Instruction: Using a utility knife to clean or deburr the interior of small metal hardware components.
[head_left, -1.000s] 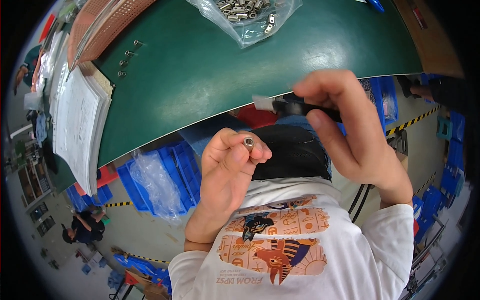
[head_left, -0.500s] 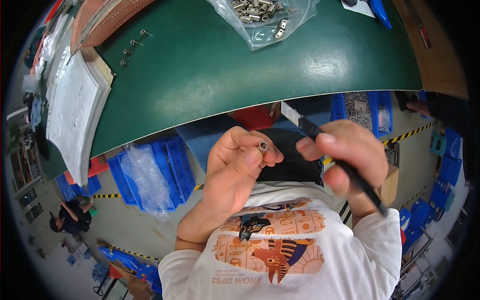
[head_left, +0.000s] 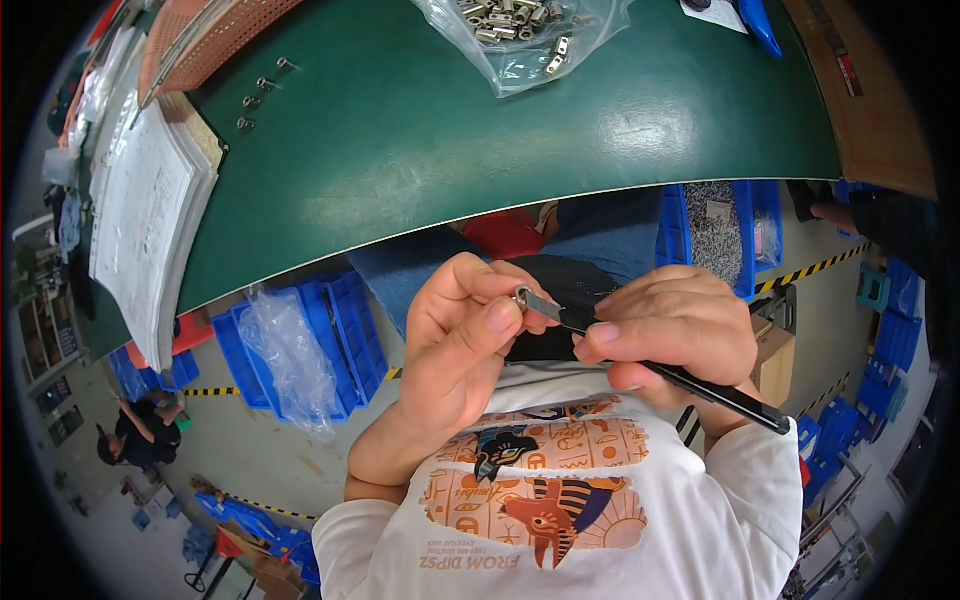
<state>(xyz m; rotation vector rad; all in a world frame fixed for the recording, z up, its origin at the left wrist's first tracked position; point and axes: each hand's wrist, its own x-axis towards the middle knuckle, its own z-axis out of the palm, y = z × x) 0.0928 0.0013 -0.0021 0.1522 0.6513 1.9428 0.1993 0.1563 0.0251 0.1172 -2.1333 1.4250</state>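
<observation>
Between thumb and fingers, my left hand pinches a small metal sleeve, its round open end facing right. My right hand is closed around a black-handled utility knife. The knife's flat metal blade points left, and its tip is at the open end of the sleeve. Whether the tip sits inside the bore or only against the rim, I cannot tell. Both hands are in front of my body, below the table's near edge.
On the green table lies a clear plastic bag of metal parts. Several small metal pieces stand at its left, near a stack of papers. Blue bins are under the table's edge; another person is far left.
My right hand has turned the knife and brought its blade left and down to the sleeve's open end. My left hand has barely moved and still pinches the sleeve.
</observation>
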